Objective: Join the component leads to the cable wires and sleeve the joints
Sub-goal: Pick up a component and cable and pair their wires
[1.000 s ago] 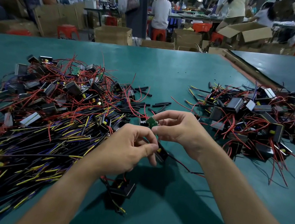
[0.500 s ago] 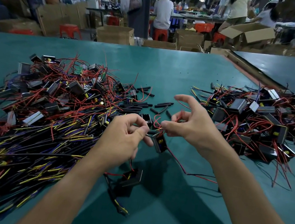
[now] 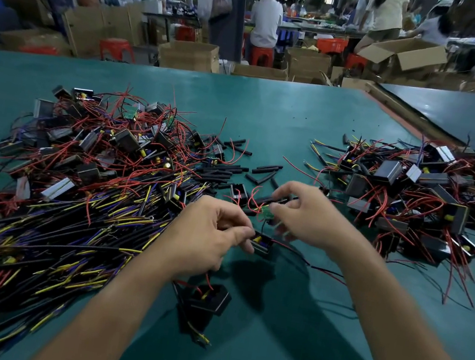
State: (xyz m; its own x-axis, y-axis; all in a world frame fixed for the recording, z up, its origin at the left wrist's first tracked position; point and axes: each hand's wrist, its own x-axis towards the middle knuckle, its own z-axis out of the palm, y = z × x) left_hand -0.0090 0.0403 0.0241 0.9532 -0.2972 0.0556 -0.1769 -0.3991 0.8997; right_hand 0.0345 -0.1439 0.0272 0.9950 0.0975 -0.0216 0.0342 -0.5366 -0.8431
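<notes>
Your right hand (image 3: 314, 221) has folded its forefinger in, and the green board (image 3: 267, 212) shows at its tips again. I judge the leads (image 3: 253, 197) are still being lined up, with nothing sleeved. Nearer you, your left hand (image 3: 208, 234) is curled, pinching the black block (image 3: 261, 244) just below the board. Your right hand pinches the board. The sleeves (image 3: 263, 170) lie beyond.
</notes>
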